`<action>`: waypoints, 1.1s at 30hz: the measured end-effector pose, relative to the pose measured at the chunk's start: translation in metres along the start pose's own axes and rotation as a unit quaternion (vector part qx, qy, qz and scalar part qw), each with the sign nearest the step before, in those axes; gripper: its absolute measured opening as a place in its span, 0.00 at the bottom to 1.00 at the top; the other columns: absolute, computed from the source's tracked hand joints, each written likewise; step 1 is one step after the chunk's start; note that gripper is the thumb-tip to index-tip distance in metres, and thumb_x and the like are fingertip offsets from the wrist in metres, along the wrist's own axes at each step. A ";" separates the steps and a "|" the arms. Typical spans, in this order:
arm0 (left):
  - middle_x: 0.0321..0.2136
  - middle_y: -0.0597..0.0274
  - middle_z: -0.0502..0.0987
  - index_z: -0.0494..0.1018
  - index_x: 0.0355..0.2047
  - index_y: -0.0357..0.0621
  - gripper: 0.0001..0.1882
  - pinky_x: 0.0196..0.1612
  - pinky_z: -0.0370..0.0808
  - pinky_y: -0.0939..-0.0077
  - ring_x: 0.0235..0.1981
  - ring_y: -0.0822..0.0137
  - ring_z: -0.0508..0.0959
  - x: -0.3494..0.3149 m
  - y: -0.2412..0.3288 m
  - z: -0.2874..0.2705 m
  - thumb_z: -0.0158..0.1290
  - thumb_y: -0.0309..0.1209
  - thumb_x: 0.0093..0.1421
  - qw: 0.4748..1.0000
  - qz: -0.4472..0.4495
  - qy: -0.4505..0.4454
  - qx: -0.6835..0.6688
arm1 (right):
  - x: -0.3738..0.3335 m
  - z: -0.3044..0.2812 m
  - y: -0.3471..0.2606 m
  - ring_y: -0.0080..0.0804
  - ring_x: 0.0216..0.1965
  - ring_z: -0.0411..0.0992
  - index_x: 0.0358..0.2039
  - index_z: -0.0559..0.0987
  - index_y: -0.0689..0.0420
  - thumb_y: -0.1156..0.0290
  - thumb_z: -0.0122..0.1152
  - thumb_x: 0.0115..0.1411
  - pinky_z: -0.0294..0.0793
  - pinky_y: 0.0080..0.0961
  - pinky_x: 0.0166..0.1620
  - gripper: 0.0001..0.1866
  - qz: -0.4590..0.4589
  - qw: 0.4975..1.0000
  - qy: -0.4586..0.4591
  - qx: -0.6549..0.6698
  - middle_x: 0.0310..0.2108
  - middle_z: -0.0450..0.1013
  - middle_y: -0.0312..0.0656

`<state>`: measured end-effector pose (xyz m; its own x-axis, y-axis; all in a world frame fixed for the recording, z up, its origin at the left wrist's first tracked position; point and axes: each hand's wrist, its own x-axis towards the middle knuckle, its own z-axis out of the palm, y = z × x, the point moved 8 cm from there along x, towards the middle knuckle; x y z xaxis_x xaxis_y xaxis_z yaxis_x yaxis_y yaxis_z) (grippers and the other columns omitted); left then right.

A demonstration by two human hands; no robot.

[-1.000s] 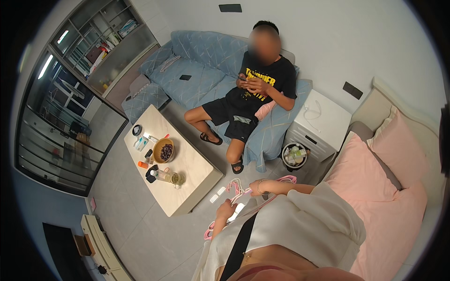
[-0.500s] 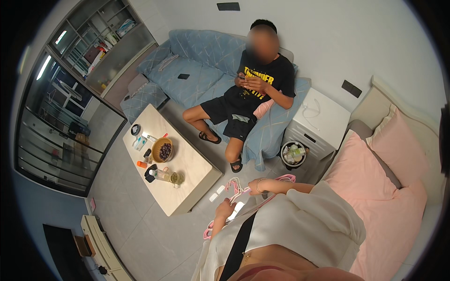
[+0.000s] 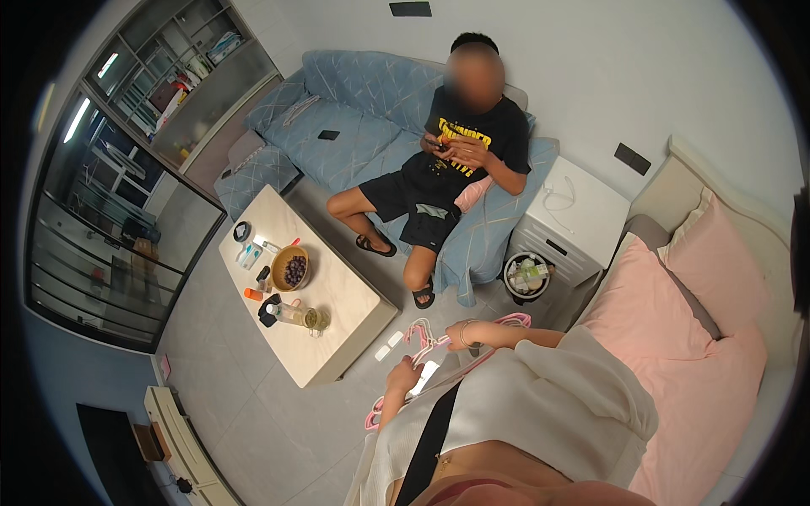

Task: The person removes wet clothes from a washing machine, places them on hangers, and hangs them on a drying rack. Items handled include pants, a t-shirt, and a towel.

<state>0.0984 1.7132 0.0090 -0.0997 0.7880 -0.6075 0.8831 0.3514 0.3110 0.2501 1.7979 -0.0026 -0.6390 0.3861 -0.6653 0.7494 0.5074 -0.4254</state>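
Observation:
Several pink and white clothes hangers (image 3: 422, 335) are bunched together in front of my body, hooks pointing away from me. My left hand (image 3: 403, 376) is closed around their lower left part, and a pink hanger end (image 3: 373, 415) sticks out beside that wrist. Higher up and to the right, my right hand (image 3: 461, 336) grips the same bunch close to the hooks. Another pink end (image 3: 516, 320) shows beyond my right forearm. My arms and white top hide the middle of the hangers.
A marble-look coffee table (image 3: 337, 341) stands ahead left, bearing a bowl of grapes (image 3: 291, 269) and a jar (image 3: 316, 320). Beyond it a person (image 3: 472, 139) sits on a blue sofa (image 3: 337, 139). A bin (image 3: 525, 277), white cabinet (image 3: 569, 228) and pink bed (image 3: 666, 346) lie right.
My two hands keep their hold on the hangers with almost no movement. The whole view has shifted very slightly.

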 end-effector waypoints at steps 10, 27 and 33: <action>0.37 0.43 0.75 0.67 0.41 0.39 0.25 0.43 0.71 0.58 0.41 0.47 0.74 0.001 0.003 -0.001 0.48 0.48 0.53 1.000 -0.004 -0.001 0.006 | -0.004 -0.003 0.003 0.48 0.42 0.72 0.42 0.73 0.64 0.54 0.55 0.52 0.70 0.37 0.45 0.26 -0.009 1.000 0.010 0.013 0.40 0.72 0.55; 0.37 0.42 0.75 0.66 0.42 0.38 0.26 0.42 0.71 0.57 0.41 0.47 0.74 0.010 0.008 0.000 0.48 0.48 0.54 1.000 0.003 -0.005 0.015 | 0.001 -0.001 0.012 0.47 0.42 0.72 0.42 0.74 0.63 0.53 0.54 0.52 0.70 0.37 0.45 0.26 -0.019 1.000 0.006 0.017 0.40 0.73 0.54; 0.37 0.42 0.75 0.66 0.43 0.38 0.26 0.43 0.71 0.57 0.41 0.47 0.74 0.011 0.011 -0.001 0.48 0.48 0.54 1.000 0.009 -0.005 0.015 | -0.006 -0.007 0.012 0.47 0.43 0.72 0.42 0.74 0.63 0.53 0.54 0.52 0.70 0.37 0.45 0.26 -0.001 1.000 0.007 0.020 0.40 0.73 0.54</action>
<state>0.1067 1.7259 0.0068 -0.0793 0.7886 -0.6097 0.8981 0.3220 0.2996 0.2619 1.8068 0.0002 -0.6423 0.3969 -0.6557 0.7547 0.4766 -0.4508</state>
